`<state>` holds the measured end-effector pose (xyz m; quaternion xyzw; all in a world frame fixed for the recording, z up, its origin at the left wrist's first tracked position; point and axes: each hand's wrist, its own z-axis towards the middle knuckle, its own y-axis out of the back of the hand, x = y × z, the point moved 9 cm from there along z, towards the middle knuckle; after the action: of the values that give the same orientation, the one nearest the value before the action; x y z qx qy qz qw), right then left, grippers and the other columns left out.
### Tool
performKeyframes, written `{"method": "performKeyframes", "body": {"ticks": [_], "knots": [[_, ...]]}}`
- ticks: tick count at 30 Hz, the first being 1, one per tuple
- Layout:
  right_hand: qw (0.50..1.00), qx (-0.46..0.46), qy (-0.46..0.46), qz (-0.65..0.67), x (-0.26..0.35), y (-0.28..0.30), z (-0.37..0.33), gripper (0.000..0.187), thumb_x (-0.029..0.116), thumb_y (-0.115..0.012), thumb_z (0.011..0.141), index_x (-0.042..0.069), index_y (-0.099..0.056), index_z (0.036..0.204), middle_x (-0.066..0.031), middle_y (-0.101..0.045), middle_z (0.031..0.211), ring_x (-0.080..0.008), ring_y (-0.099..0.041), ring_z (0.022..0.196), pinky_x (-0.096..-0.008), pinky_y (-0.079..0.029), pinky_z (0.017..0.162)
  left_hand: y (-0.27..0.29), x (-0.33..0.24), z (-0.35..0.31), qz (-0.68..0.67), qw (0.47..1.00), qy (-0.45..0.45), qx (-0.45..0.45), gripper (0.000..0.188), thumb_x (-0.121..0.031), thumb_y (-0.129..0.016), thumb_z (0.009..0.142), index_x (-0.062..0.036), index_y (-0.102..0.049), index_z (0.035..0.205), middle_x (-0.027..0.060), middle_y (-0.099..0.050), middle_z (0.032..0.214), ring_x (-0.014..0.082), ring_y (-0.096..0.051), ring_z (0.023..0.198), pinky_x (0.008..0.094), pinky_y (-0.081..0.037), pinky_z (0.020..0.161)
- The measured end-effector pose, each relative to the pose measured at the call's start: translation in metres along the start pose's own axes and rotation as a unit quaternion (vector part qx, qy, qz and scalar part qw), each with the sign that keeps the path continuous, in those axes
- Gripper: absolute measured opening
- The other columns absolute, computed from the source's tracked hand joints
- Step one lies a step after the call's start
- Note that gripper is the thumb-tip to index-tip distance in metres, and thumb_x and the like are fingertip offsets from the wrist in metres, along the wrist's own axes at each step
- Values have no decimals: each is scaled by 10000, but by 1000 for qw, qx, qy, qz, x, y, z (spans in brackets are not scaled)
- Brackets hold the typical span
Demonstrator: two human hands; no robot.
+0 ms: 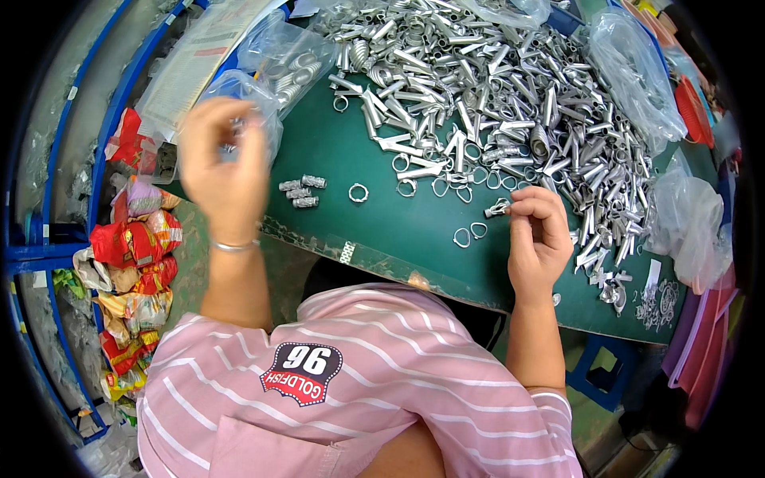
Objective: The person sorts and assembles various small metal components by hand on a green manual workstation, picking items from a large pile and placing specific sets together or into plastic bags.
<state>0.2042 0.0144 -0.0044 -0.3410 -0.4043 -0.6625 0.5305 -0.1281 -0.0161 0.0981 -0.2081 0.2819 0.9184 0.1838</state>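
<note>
My left hand is raised at the table's left side, over a clear plastic bag. It is smeared by motion with the fingers curled, and small silvery bits show in the gap by the thumb; whether it holds them I cannot tell. At the near edge of the pile, my right hand is closed, a small silver metal piece at its thumb and fingertips. Two thin silver rings lie just left of it. Farther left lie a single ring and several short ribbed silver cylinders.
A large heap of silver metal tubes and rings covers the far part of the green table. Clear bags lie at its right. Small loose parts sit at the right corner. A blue rack with red packets stands left.
</note>
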Motion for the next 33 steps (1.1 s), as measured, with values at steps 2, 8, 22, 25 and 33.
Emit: {"method": "performKeyframes", "body": {"ticks": [2,8,22,25,33], "knots": [[1000,-2,-9,7,-3,1,-1,148,-124,-544,740,-8,-606,809,-105,-616,908,-146,-555,753,-238,-439,668,-60,-31,-20,-100,973,11,207,112,-44,-680,741,-38,-636,844,96,-621,871,213,-591,731,301,-468,625],[1000,-1,-12,19,-6,2,0,142,-125,-557,741,-10,-607,809,-97,-615,901,-131,-561,735,-225,-448,635,-145,-45,-87,14,895,-60,441,244,-193,-732,727,-10,-608,831,134,-585,805,319,-587,731,395,-476,649],[993,80,-16,-85,1,-17,3,199,4,-607,823,-6,-624,1021,-139,-622,996,-264,-590,873,-323,-466,772,-141,-88,-68,-177,905,-91,376,197,46,-711,678,-12,-609,836,106,-615,812,269,-605,751,330,-483,672],[991,92,-13,-96,1,-21,2,245,32,-643,805,4,-627,1048,-138,-637,998,-290,-587,881,-354,-440,834,-143,-101,-67,-252,883,-112,379,201,49,-707,684,-21,-640,860,100,-646,852,257,-622,795,329,-490,718],[997,58,46,-25,13,-11,5,252,-87,-680,710,1,-660,945,-113,-661,919,-229,-634,824,-295,-506,698,-139,-118,-70,-382,851,-88,348,264,41,-718,703,-5,-628,946,98,-665,869,205,-633,799,300,-490,726]]}}
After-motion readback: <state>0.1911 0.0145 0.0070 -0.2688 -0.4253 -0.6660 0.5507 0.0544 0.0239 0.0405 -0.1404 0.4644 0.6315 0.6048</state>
